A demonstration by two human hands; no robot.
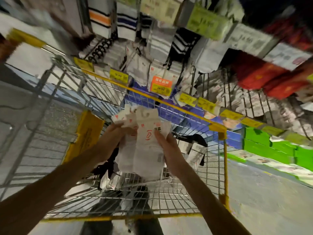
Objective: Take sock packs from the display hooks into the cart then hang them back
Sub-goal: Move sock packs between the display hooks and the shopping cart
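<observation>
Both of my hands hold a fanned bunch of white sock packs [144, 143] with red print, raised above the wire cart [55, 150]. My left hand [112, 139] grips the bunch on its left side, my right hand [166, 146] on its right edge. More sock packs, black and white [194, 151], lie in the cart's basket below. Ahead hangs the sock display [157, 48], with striped and white packs on hooks above yellow price tags [118, 76]. The picture is motion-blurred.
The cart has yellow rims and a yellow side panel [84, 134]. Red packs [264, 77] hang at the upper right; green boxes [271, 143] line the low shelf at right. Grey floor lies to the left and right of the cart.
</observation>
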